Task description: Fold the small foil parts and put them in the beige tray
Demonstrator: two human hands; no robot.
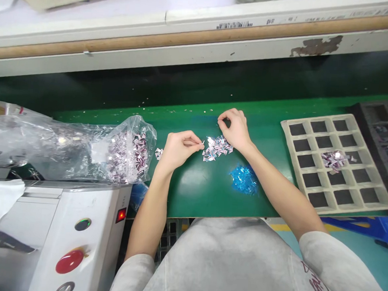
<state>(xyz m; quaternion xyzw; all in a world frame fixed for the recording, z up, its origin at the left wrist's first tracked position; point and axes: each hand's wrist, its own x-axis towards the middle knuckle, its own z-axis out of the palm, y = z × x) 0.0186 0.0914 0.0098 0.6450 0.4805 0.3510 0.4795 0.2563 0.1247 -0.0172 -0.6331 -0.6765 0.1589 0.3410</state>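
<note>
Between my hands, a loose pile of small shiny pinkish-silver pieces (217, 149) lies on the green tabletop (194, 185). My left hand (180, 148) pinches one small shiny piece (202, 142) between thumb and fingertips at the pile's left edge. Just above and right of the pile is my right hand (235, 128), its thumb and index finger pressed together; anything between them is too small to make out. A heap of blue film scraps (244, 180) lies below the pile, beside my right forearm.
To the left lies a clear plastic bag (127, 152) full of similar pieces. A pale compartment tray (339, 195) at right holds a small heap of pieces (334, 160). A white machine (97, 240) with a red button stands front left. A shelf edge (196, 23) crosses behind.
</note>
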